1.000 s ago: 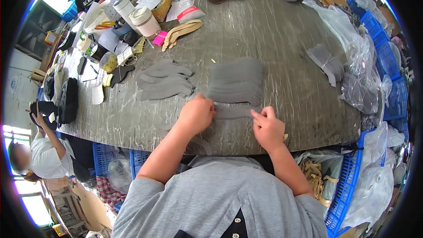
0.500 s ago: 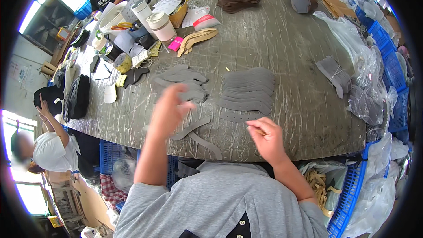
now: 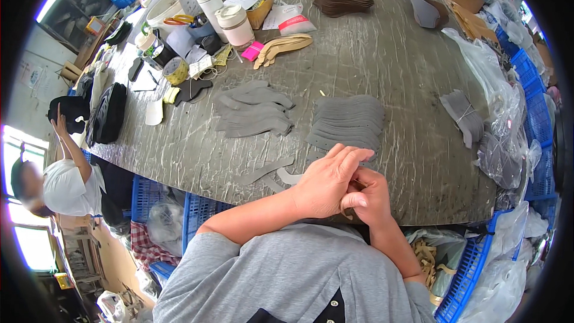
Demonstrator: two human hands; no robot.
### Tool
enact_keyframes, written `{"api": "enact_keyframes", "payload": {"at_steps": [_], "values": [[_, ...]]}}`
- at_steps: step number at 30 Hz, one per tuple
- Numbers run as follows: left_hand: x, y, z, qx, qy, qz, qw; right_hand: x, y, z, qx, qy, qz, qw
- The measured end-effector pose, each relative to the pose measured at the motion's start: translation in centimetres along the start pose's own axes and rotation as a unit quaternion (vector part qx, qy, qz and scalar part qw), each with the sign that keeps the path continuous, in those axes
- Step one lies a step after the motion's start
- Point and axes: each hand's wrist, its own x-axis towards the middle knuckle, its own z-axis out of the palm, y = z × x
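My left hand (image 3: 326, 182) lies across my right hand (image 3: 373, 196) at the table's near edge, and the two touch. A pale grey curved strip (image 3: 288, 176) comes out from beneath my left hand, whose fingers close over the right. The fingers of my right hand are curled, and what they hold is hidden. Just beyond the hands lies a fanned stack of grey strips (image 3: 348, 121), its near end covered by my fingers. To its left is a looser pile of similar grey pieces (image 3: 254, 110). A loose grey strip (image 3: 266, 170) rests nearer me.
Cups (image 3: 235, 27), a tape roll (image 3: 176, 70) and tan curved pieces (image 3: 284, 46) crowd the far left. A tied grey bundle (image 3: 463, 116) and plastic bags (image 3: 502, 158) lie right. Blue crates (image 3: 472, 269) flank me. Other people (image 3: 72, 188) stand around the table.
My left hand has come from the left grey pile, across to the right, onto my right hand. A pale strip now shows beneath it. The whole view has shifted slightly.
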Motion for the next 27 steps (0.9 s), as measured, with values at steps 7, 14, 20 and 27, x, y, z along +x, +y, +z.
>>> {"api": "enact_keyframes", "payload": {"at_steps": [7, 14, 20, 27], "values": [[0.0, 0.4, -0.6, -0.17, 0.036, -0.067, 0.983, 0.2, 0.9, 0.6, 0.041, 0.013, -0.022, 0.999], [0.4, -0.2, -2.3, -0.094, 0.051, -0.042, 0.993, 0.4, -0.1, -0.7, 0.201, 0.008, 0.019, 0.979], [0.2, 0.3, -4.3, -0.078, 0.037, 0.005, 0.996, 1.1, -1.5, -1.0, 0.296, 0.132, 0.093, 0.941], [-2.9, -4.6, -7.6, -0.106, 0.109, -0.362, 0.92, -0.7, 1.7, -13.5, 0.268, 0.251, -0.062, 0.928]]}}
